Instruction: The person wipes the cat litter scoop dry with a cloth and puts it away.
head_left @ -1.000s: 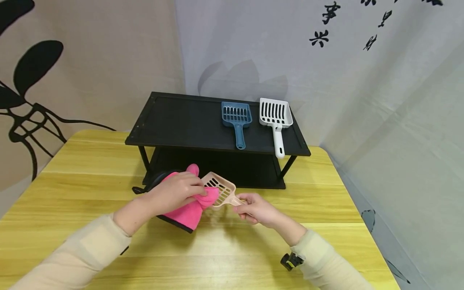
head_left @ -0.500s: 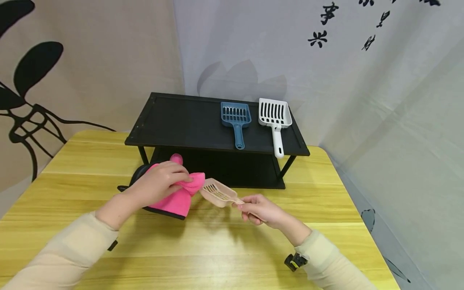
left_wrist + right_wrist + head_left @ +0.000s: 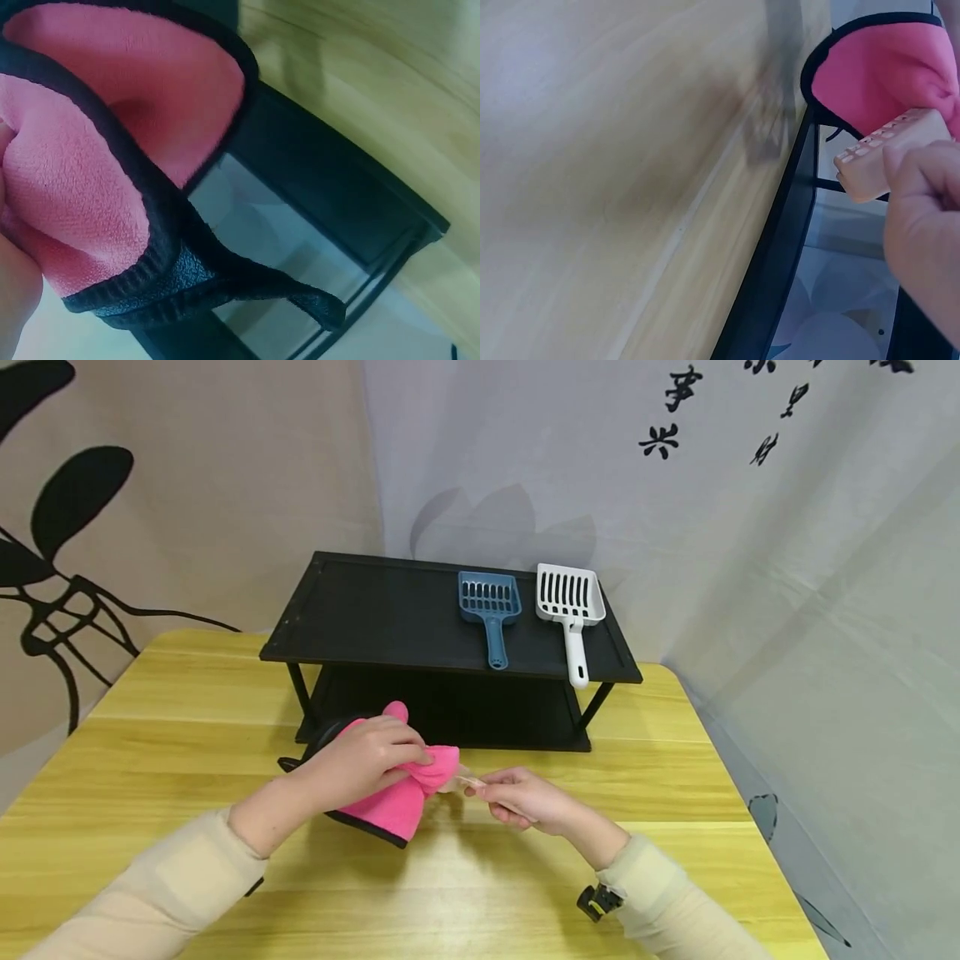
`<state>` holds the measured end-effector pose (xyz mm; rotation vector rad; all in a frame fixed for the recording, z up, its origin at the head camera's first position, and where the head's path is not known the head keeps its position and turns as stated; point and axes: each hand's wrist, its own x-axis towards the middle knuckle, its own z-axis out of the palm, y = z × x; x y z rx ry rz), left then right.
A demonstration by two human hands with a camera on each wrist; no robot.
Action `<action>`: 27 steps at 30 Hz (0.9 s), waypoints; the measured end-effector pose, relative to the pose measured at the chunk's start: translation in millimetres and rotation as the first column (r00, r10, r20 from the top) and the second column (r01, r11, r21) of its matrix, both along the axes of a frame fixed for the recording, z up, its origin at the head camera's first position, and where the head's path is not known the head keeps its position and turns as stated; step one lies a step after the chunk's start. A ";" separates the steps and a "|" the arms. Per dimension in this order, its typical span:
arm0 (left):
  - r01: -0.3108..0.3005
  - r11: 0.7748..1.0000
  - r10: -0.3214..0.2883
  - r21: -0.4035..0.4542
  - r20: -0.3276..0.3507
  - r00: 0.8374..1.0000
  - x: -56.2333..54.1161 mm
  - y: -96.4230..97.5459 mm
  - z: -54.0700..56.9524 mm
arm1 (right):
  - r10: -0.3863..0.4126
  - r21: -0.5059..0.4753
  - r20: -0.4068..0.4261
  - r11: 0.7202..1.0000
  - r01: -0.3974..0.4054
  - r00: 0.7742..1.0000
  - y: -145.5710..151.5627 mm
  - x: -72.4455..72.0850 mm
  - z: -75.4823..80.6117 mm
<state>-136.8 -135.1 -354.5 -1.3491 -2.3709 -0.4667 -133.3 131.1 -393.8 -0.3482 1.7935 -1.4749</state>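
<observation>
My left hand (image 3: 367,753) grips a pink plush cloth (image 3: 390,814) with black edging, bunched under the fingers. In the left wrist view its dark backing ends in a hanging loop (image 3: 315,306). My right hand (image 3: 528,800) pinches the handle of a beige litter scoop (image 3: 889,154). The scoop is turned on edge, its slotted head pointing left toward the cloth. From the head view the cloth hides most of that head. Both hands are raised over the table, in front of the black shelf.
A black two-tier shelf (image 3: 375,610) stands at the back of the wooden table (image 3: 480,893). On its top lie a blue litter scoop (image 3: 495,635) and a white litter scoop (image 3: 576,652), handles toward me. A printed curtain (image 3: 480,460) hangs behind.
The cloth first moved left off the scoop, then came back right over its head. The scoop has tilted from showing its slotted face to edge-on. My right hand has barely shifted.
</observation>
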 end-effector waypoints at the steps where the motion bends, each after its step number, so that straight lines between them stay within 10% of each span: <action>1: -0.006 1.000 0.006 0.002 0.008 1.000 -0.3 -1.3 -0.7 | 0.001 -0.006 -0.001 1.000 -0.001 1.000 0.7 0.0 0.2; 16: -0.122 0.992 0.124 -0.035 0.044 0.991 -11.7 -27.0 -4.1 | 0.024 -0.023 -0.047 0.999 -0.025 0.999 17.1 0.5 2.9; 27: -0.160 0.987 0.160 -0.023 0.004 0.987 -23.0 -36.9 4.4 | 0.092 0.174 -0.250 0.983 -0.049 0.964 24.6 -1.8 -0.8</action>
